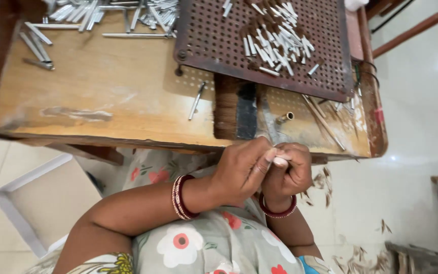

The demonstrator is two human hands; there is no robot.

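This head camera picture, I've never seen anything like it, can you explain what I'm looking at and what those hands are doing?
There is one picture, taken by a camera worn on a person's head, looking down at their own bare hands. The left hand and right hand meet just below the edge of a worn wooden table, pinching a small pale tube-like piece between the fingers. On the table lie a rusty brown perforated metal plate strewn with short silver metal tubes, a bundle of dark brown bristles, and more loose silver tubes at the far side.
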